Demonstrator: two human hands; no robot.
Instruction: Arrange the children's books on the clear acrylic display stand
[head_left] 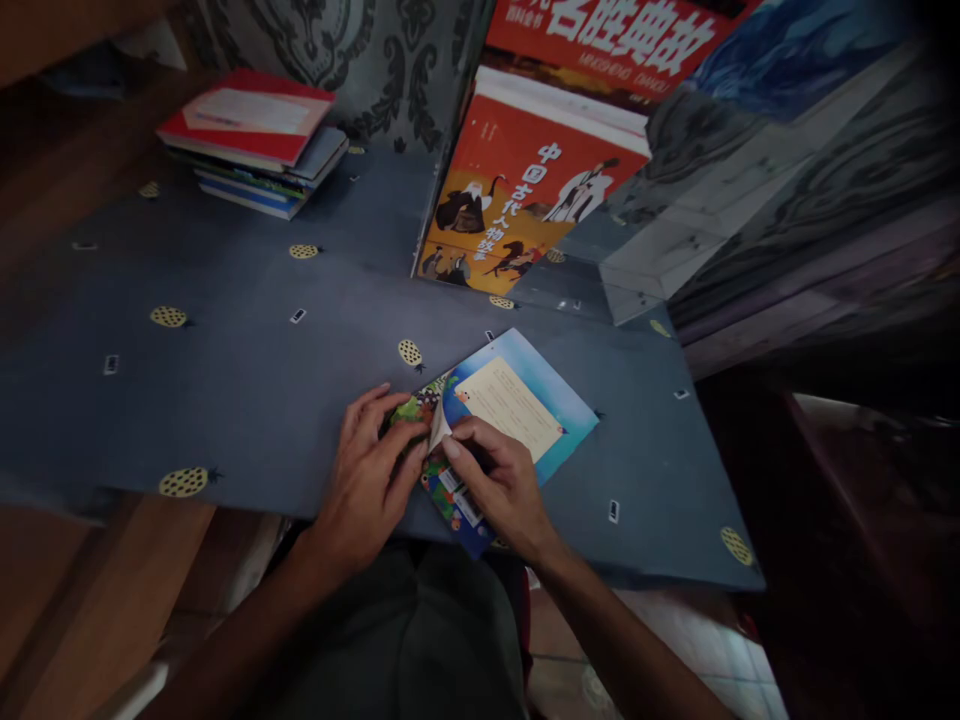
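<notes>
While our right hand (pixel 499 480) pinches a curled, pale-sided leaf (pixel 440 425) of the thin booklet (pixel 517 395) between thumb and fingers, our left hand (pixel 371 470) lies over the booklet's left side, fingers bent — we cannot tell whether it grips the paper or only touches it. We have the booklet slantwise on the blue-grey tablecloth (pixel 247 400), near the front edge, its blue face with a cream text panel turned up. Beyond it, an orange book (pixel 517 200) is propped in a clear stand (pixel 652 268), with a red book (pixel 600 45) behind and above. Farther off to our left, a red-topped stack of books (pixel 236 120) lies on the same cloth — near the patterned wallpaper (pixel 405 90).
</notes>
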